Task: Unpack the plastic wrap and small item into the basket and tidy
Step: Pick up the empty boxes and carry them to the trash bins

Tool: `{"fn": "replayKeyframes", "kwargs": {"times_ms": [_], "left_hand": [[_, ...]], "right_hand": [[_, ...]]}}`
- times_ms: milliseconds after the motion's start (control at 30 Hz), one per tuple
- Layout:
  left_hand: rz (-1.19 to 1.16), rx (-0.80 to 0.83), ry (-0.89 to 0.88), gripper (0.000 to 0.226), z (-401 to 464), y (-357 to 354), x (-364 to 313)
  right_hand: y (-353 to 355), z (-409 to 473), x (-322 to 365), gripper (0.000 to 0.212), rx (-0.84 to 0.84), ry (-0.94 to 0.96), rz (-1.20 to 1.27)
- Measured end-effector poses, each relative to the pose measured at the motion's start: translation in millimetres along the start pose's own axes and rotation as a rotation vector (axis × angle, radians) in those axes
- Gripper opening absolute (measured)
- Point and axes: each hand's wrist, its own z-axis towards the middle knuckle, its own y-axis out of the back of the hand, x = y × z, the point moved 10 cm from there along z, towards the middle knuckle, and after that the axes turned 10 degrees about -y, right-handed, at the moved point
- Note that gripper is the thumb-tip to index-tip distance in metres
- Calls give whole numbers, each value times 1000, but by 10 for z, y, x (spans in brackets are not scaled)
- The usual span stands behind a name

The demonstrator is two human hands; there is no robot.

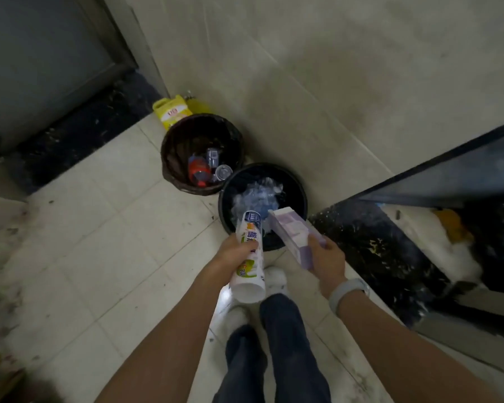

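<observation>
Over the tiled floor (105, 228), two bins stand touching by the wall — a brown basket (172, 158) holding bottles and a black basket (298, 196) with crumpled clear plastic inside. Above the black one's rim, the left hand (233, 253) clamps a plastic wrap roll (249, 260); the right hand (326, 258) grips a purple box (291, 237). Judging by this, discarding seems underway — both items remain held, undropped.

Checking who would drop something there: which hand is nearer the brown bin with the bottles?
Left. The left hand, holding the white roll, is below the brown bin. The right hand, holding the purple box, is farther off, past the black bin.
</observation>
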Motion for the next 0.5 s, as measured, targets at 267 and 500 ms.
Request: {"fn": "replayKeyframes", "kwargs": {"times_ms": [267, 500], "left_hand": [[497, -117, -304, 44, 2179, -169, 96], [661, -54, -230, 45, 2944, -370, 504]], "right_hand": [[-948, 1871, -47, 52, -68, 38, -237], [-1428, 2442, -240, 52, 4, 53, -346]]}}
